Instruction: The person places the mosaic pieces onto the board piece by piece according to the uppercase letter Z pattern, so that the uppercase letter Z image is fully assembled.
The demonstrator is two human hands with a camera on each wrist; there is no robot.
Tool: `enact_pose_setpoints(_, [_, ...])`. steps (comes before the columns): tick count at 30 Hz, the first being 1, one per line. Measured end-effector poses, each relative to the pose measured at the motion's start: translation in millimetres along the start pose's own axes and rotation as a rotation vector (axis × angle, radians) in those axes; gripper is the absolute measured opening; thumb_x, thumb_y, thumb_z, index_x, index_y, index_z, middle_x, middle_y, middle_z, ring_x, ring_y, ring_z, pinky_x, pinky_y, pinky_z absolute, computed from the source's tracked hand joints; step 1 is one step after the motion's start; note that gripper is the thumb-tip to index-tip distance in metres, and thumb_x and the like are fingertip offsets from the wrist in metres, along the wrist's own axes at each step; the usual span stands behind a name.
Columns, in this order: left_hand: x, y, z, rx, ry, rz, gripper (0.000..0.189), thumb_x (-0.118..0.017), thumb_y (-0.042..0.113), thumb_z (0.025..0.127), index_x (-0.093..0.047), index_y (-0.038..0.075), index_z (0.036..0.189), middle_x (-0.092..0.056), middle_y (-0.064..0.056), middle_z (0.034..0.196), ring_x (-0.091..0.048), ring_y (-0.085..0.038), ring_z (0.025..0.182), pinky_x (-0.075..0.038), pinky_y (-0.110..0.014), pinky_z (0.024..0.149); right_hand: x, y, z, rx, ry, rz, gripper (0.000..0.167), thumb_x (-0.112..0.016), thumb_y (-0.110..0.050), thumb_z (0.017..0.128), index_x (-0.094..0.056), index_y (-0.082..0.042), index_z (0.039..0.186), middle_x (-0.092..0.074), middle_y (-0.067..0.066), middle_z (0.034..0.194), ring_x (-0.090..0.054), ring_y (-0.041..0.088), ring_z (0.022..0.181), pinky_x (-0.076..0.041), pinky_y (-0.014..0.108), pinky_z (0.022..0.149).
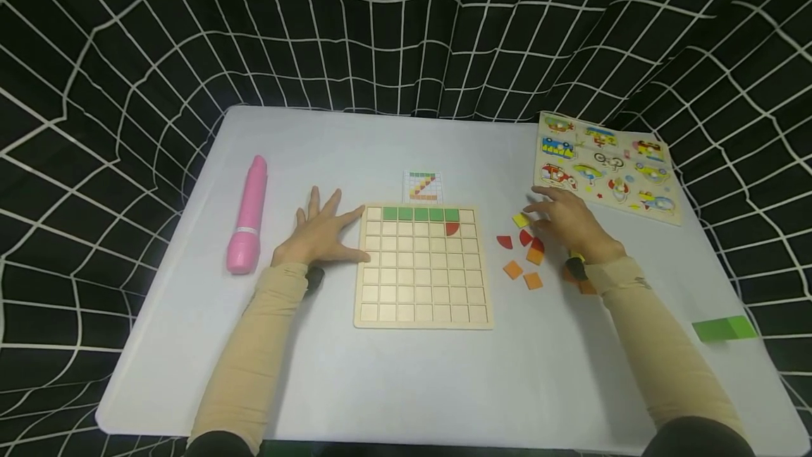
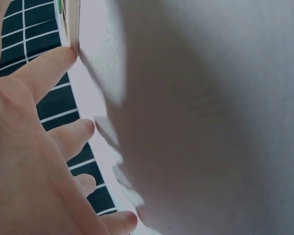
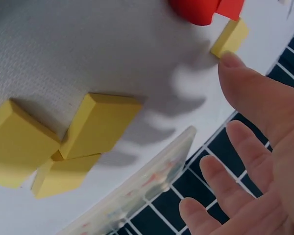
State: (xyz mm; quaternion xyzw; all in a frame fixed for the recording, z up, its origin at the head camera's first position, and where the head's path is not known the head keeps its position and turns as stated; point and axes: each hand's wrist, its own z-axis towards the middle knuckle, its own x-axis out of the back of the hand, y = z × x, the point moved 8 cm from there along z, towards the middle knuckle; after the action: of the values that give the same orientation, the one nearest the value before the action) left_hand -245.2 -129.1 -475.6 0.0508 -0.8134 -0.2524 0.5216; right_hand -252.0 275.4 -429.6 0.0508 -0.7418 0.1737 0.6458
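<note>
A wooden grid board (image 1: 421,277) lies mid-table, with several green squares (image 1: 421,214) in its top row and a red quarter-circle (image 1: 452,229) below them. My left hand (image 1: 317,235) has its fingers spread, and thumb and a fingertip touch the board's left edge. Over the loose tiles on the right hovers my right hand (image 1: 567,221). Its thumb (image 3: 245,81) reaches a yellow tile (image 3: 231,36), apparently touching it; the other fingers extend apart from it. Red quarter-circles (image 1: 504,241) and orange squares (image 1: 533,280) lie nearby. More yellow tiles (image 3: 100,125) show beneath the right wrist.
A small pattern card (image 1: 423,187) sits behind the board. The pink stick-shaped object (image 1: 249,224) lies at left. A vehicle puzzle board (image 1: 605,161) lies at back right, and a green block (image 1: 724,328) near the right edge. Dark gridded cloth (image 1: 406,34) surrounds the table.
</note>
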Motion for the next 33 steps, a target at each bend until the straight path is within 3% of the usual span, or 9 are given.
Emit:
enact_pose_setpoints(11, [-2.0,1.2,-0.3,0.006,-0.009,0.001,0.106,-0.082,0.065,0.076,-0.032,0.03,0.162,0.006,-0.017,0.176,0.028,-0.048,0.156,0.005,-0.079,0.122,-16.9,4.0,3.7,-0.016,-0.081,-0.032,0.036,-0.076,-0.007,0.092,-0.073,-0.008,0.128,-0.046,0.025,0.158,-0.036,0.048,0.149,-0.029,0.068,0.123])
enact_pose_setpoints(24, [-1.4,1.9,0.8,0.01,0.001,0.016,0.105,-0.081,0.065,0.076,-0.033,0.03,0.162,0.004,-0.019,0.176,0.028,-0.05,0.156,0.004,-0.08,0.122,-20.7,7.0,4.8,-0.071,-0.068,-0.028,0.033,-0.072,-0.012,0.096,-0.069,-0.004,0.128,-0.04,0.023,0.162,-0.03,0.046,0.152,-0.022,0.065,0.127])
enact_pose_setpoints(33, [0.8,1.0,0.9,0.016,0.01,0.017,0.105,-0.082,0.064,0.076,-0.033,0.03,0.162,0.003,-0.019,0.176,0.027,-0.05,0.156,0.003,-0.08,0.121,-5.3,-24.9,10.3,0.06,0.043,0.002,0.029,-0.074,-0.014,0.095,-0.07,-0.001,0.12,-0.047,0.024,0.156,-0.04,0.048,0.146,-0.028,0.064,0.124])
